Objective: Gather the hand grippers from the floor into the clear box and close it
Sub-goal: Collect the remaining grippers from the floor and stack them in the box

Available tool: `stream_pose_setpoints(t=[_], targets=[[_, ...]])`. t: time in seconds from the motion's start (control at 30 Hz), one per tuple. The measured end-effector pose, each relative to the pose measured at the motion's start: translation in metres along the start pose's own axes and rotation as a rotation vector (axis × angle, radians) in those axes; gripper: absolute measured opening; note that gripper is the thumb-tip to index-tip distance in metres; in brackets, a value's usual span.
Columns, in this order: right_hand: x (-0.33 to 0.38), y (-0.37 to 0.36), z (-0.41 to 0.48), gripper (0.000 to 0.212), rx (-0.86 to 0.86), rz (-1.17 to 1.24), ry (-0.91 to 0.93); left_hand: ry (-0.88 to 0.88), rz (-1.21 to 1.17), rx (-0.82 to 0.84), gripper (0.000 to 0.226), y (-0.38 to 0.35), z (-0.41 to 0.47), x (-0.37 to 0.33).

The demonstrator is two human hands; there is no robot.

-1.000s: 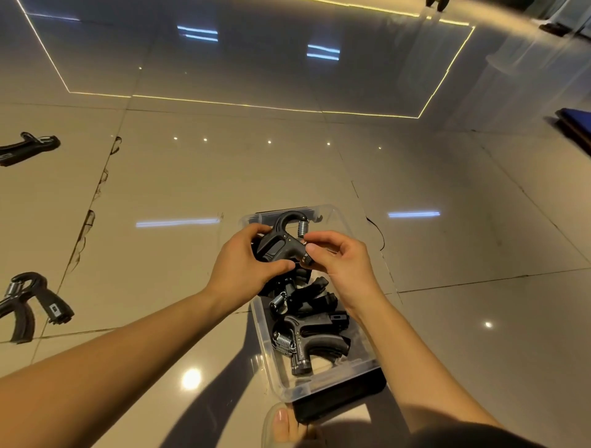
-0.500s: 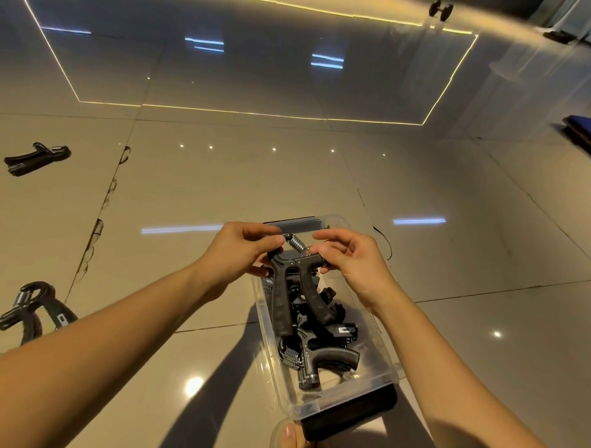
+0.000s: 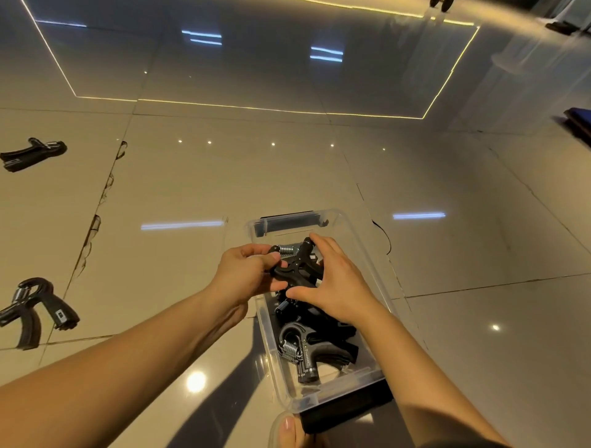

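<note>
The clear box [image 3: 351, 230] stands open on the tiled floor in front of me, with black latches at both ends and several black hand grippers [image 3: 307, 345] piled inside. Both hands hold one more black hand gripper [image 3: 295, 270] low over the pile at the box's far half. My left hand [image 3: 246, 275] pinches its spring end. My right hand [image 3: 332, 281] lies over its handles, fingers spread and thumb under it. Two more grippers lie on the floor to the left: one near [image 3: 35, 310], one farther away [image 3: 32, 153].
My toe [image 3: 287, 428] shows at the bottom edge, just before the box's near latch [image 3: 348, 407]. A dark blue object [image 3: 579, 123] lies at the far right. Wheels [image 3: 443, 3] show at the top. No lid is in sight.
The held gripper has been turned from hanging upright to lying flat and lowered onto the pile. My right hand shifted from pinching its top to covering it.
</note>
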State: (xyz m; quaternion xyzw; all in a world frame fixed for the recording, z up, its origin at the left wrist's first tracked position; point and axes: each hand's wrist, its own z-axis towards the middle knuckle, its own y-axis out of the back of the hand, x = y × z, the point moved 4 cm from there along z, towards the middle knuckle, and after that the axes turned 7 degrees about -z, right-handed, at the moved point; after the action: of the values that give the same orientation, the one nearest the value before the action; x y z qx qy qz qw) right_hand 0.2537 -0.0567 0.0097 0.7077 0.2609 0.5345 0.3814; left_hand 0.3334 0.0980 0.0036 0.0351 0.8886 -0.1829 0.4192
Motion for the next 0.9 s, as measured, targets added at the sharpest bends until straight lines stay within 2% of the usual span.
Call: stream_pose_setpoints(t=[0.1,0.2,0.27,0.33,0.4,0.6,0.73,0.9], targets=[[-0.006,-0.003,0.001,0.11,0.031,0.048,0.017,-0.025,0.2,0.086,0.011,0.005,0.0,-0.003],[-0.023,0.0,0.006,0.11,0.052,0.011,0.027,-0.325,0.628,-0.002,0.009,0.017,0.006,-0.007],[-0.04,0.002,0.013,0.111,0.064,-0.082,0.0,-0.492,0.883,-0.099,0.029,0.024,0.008,-0.005],[-0.05,-0.001,0.018,0.112,0.12,-0.172,0.002,-0.469,0.991,-0.104,0.065,0.032,0.014,0.006],[-0.054,-0.013,0.022,0.111,0.202,-0.25,0.036,-0.404,0.982,-0.067,0.082,0.036,0.017,0.014],[-0.062,-0.052,0.031,0.11,0.358,-0.42,0.111,-0.329,0.756,0.016,0.082,0.041,0.019,0.024],[-0.066,-0.065,0.037,0.108,0.406,-0.392,0.143,-0.328,0.712,0.02,0.083,0.044,0.023,0.026],[-0.076,-0.072,0.038,0.105,0.376,-0.32,0.131,-0.308,0.659,0.023,0.082,0.047,0.025,0.028]])
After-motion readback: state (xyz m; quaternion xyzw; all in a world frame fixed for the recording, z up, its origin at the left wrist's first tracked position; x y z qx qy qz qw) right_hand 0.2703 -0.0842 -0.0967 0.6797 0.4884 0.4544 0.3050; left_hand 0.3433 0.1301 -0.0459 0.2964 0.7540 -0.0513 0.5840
